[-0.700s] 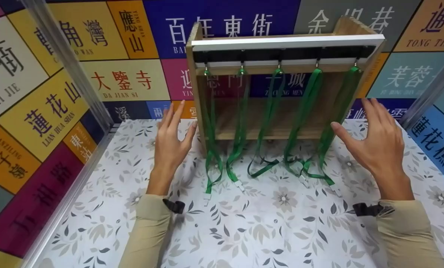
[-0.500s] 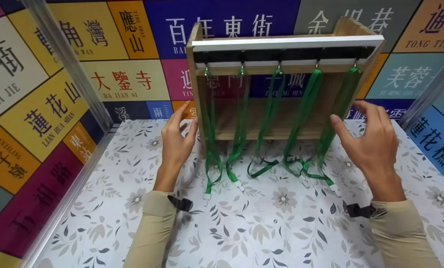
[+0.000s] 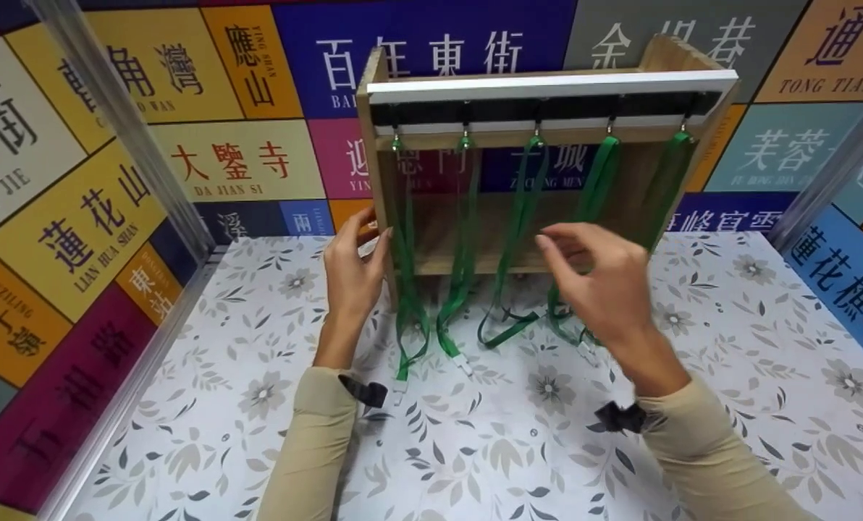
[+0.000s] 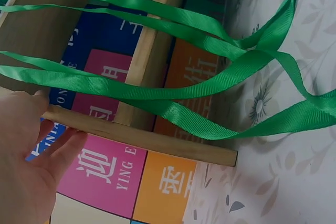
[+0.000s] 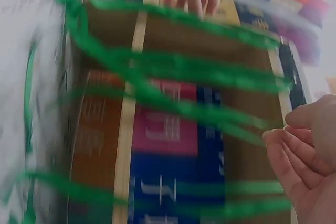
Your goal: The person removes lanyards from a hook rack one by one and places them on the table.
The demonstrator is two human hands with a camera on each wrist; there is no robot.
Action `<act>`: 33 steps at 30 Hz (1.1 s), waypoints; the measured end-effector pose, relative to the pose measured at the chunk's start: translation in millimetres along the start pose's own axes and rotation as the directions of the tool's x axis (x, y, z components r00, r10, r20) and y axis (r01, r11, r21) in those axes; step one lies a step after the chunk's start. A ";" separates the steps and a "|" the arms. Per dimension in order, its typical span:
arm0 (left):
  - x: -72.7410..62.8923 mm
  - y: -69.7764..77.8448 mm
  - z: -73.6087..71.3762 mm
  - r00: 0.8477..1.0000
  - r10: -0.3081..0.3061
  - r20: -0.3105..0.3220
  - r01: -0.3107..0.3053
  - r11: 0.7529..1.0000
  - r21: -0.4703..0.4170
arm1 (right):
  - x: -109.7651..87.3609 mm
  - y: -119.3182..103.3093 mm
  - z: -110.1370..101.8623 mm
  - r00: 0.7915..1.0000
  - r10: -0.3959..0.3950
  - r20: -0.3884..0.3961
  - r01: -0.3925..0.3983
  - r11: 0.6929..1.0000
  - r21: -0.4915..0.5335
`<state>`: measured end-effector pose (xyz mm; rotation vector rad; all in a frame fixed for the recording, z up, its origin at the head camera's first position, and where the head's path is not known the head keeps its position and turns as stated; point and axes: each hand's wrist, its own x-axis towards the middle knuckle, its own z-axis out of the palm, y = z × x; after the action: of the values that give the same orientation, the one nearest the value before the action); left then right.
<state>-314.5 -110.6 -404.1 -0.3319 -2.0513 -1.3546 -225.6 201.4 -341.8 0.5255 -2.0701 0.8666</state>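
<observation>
A wooden rack (image 3: 547, 85) with a white and black front strip stands upright on the table. Several green lanyards (image 3: 602, 170) hang in a row from its metal hooks, their lower ends trailing on the cloth. My left hand (image 3: 355, 271) holds the rack's left side board (image 4: 157, 140), thumb on the inner side and fingers on the outer. In front of the middle and right lanyards hovers my right hand (image 3: 605, 282), fingers loosely bent toward the thumb. Nothing shows in its grasp. It partly hides the two rightmost lanyards; the right wrist view is blurred.
White clips (image 3: 460, 362) are at the lanyards' lower ends. A floral cloth (image 3: 504, 449) covers the table. Behind stand colourful panels (image 3: 236, 159) with Chinese lettering, and a clear post (image 3: 142, 145) rises at the left.
My right hand has swung left from beside the rack's right side to in front of the lanyards. My left hand has moved in and taken hold of the left side board.
</observation>
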 end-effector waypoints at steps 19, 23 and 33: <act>-3.5 -3.5 2.8 0.998 0.045 -0.052 -0.043 0.998 0.039 | 31.0 -50.1 109.2 0.993 0.054 0.109 -0.082 0.958 0.276; -3.8 -4.1 2.7 0.997 0.044 -0.057 -0.042 0.998 0.046 | 42.3 -61.2 122.9 0.989 0.118 0.093 -0.139 0.954 0.265; -5.7 -3.8 4.0 0.997 0.047 -0.060 -0.043 0.998 0.053 | 61.1 -81.0 140.7 0.971 0.196 0.135 -0.211 0.972 0.106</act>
<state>-313.7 -107.9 -411.5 -0.3082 -2.0122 -1.2676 -284.6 39.6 -321.4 0.4445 -2.2239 1.1085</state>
